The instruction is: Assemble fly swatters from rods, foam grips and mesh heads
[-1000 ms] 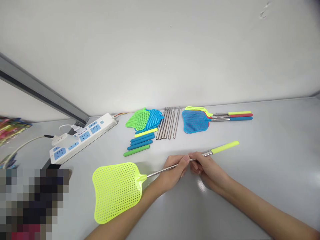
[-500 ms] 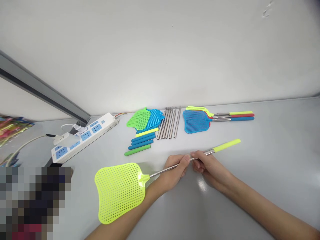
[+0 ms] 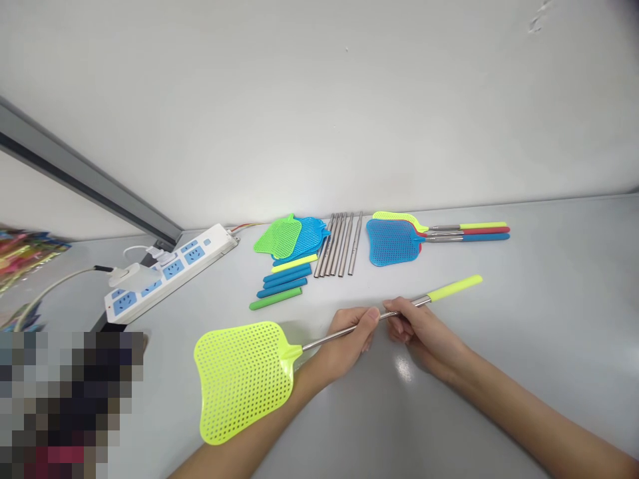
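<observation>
A yellow-green fly swatter [image 3: 244, 379] with a thin metal rod and a yellow grip lies across both of my hands, its perforated head at the left over my left forearm. My left hand [image 3: 352, 336] is closed around the thin part of the rod, thumb on top. Just to its right, my right hand [image 3: 414, 329] pinches the thicker rod section near the yellow grip. Behind them lie a green swatter head [image 3: 279, 238], blue swatter heads [image 3: 310, 241], several metal rods [image 3: 339, 246] and several coloured grip sleeves [image 3: 287, 276].
Fully assembled swatters [image 3: 394, 243] in yellow, red and blue are stacked at the back right, grips pointing right. A white power strip [image 3: 170, 273] with plugged-in cables stands at the left. Colourful plastic packages [image 3: 30, 259] sit at the far left edge. A wall rises behind the table.
The swatter's head has shifted slightly right and up. My right hand has moved a little up and right along with the rod; both hands keep their hold.
</observation>
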`<state>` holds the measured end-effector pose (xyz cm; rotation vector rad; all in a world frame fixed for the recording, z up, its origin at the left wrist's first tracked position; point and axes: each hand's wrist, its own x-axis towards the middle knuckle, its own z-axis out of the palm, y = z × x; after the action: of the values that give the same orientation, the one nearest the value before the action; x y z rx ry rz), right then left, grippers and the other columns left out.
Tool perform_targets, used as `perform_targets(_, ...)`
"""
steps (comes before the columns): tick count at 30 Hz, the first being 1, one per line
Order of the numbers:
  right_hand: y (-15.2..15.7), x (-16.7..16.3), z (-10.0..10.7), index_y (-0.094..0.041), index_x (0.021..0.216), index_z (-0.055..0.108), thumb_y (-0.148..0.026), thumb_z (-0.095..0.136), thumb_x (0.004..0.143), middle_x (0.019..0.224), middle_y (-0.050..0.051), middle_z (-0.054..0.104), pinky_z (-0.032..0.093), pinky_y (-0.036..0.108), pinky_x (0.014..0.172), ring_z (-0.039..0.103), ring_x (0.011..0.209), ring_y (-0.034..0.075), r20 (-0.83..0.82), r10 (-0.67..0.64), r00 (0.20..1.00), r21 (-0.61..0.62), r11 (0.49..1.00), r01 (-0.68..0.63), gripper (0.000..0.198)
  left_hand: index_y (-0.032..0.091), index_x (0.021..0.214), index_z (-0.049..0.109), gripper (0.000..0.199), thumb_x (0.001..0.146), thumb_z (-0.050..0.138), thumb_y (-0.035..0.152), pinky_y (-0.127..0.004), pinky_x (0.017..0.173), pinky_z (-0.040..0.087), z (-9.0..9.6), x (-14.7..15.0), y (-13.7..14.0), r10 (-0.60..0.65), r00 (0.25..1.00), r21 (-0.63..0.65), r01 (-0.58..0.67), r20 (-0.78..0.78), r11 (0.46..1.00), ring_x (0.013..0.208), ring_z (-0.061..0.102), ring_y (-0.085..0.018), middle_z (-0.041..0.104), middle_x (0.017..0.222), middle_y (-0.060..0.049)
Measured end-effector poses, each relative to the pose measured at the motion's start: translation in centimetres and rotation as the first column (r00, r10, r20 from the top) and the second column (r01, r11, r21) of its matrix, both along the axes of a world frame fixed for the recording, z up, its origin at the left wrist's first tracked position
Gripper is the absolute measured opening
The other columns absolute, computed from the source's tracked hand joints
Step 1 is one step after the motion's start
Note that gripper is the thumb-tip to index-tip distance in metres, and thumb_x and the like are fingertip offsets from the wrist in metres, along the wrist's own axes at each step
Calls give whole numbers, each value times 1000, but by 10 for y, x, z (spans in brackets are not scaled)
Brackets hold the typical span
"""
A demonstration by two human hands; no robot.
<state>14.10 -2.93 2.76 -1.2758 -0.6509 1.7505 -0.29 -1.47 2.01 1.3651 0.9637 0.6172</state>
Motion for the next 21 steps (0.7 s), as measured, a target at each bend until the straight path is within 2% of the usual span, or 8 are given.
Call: perform_targets(21, 0, 2, 7, -18, 40, 32, -27, 51, 73, 42, -4, 27, 22, 26, 49, 25, 45, 9, 65, 7, 998, -10, 1000, -6, 38, 17, 47, 32, 47, 87, 33, 42, -23, 47, 26, -6, -3, -3, 41, 999, 30, -42, 22, 999, 45, 33, -8, 31, 44, 4)
